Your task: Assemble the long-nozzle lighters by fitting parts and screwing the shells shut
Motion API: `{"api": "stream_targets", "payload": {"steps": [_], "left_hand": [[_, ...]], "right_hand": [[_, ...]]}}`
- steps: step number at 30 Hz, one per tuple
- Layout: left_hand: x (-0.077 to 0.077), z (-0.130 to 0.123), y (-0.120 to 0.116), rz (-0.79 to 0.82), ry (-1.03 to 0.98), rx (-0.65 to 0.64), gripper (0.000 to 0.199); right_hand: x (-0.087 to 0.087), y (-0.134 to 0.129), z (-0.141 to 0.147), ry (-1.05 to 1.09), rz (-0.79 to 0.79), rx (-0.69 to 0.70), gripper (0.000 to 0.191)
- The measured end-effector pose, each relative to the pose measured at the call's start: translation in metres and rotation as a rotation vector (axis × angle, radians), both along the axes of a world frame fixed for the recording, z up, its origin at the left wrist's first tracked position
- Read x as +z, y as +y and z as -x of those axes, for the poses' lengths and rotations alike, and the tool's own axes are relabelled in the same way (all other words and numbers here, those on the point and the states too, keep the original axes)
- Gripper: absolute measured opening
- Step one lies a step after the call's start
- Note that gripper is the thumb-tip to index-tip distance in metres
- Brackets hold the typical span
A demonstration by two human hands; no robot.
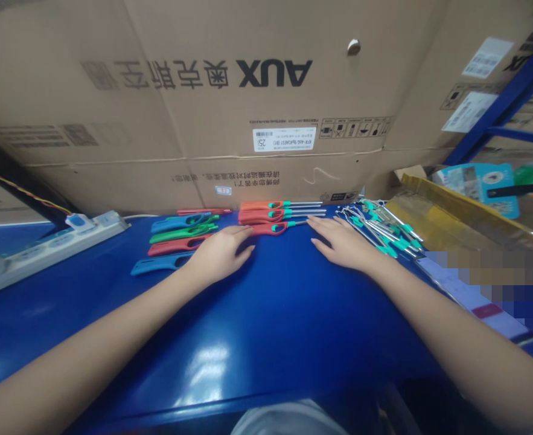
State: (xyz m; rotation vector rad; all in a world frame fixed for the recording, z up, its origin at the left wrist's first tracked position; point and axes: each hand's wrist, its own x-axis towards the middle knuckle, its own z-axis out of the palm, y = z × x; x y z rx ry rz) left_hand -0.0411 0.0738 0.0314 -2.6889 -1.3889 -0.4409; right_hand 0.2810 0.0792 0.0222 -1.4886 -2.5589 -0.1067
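A red long-nosed lighter [273, 228] lies on the blue table, its metal tube pointing right. My left hand [221, 254] rests at its handle end, fingers stretched forward and thumb apart. At the tube's tip is my right hand [343, 241], open, with fingers spread flat. Behind this lighter, more red and orange lighters [261, 206] are lined up in the same direction. Blue, green and red handle shells [175, 244] lie left of my left hand, which partly covers them. Several metal tubes with green ends and wires [384, 229] are heaped beyond my right hand.
A large cardboard box [194, 127] stands along the back of the table [248, 338]. At left is a white power strip [62, 248] with plugs. A yellow-taped carton [465, 211] stands at right, near a blue metal frame [501, 103].
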Motion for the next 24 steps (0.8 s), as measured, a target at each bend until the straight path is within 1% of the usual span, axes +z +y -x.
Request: {"api": "stream_targets", "payload": {"steps": [4,6,8,12,14,16,19,24], "left_hand": [[0.016,0.027,-0.002,0.003,-0.007,0.029,0.031],[0.021,0.044,0.000,-0.011,-0.010,0.096,0.029],[0.020,0.061,0.004,-0.023,-0.003,0.182,0.028],[0.009,0.084,0.011,-0.006,0.028,0.325,0.029],[0.004,0.089,0.014,0.021,0.040,0.356,0.032],[0.002,0.092,0.016,0.052,0.048,0.359,0.034],[0.002,0.094,0.020,0.090,0.057,0.349,0.032],[0.003,0.093,0.023,0.106,0.077,0.325,0.029]], "right_hand": [[0.007,-0.007,0.002,0.081,-0.069,0.071,0.044],[0.009,-0.010,0.005,0.130,-0.101,0.117,0.040],[0.010,-0.012,0.007,0.156,-0.113,0.149,0.037],[0.008,-0.015,0.012,0.188,-0.110,0.187,0.035],[0.006,-0.015,0.013,0.202,-0.113,0.203,0.033],[0.004,-0.015,0.013,0.214,-0.116,0.216,0.032],[0.002,-0.014,0.013,0.226,-0.109,0.224,0.030],[0.000,-0.015,0.013,0.225,-0.087,0.221,0.030]]}}
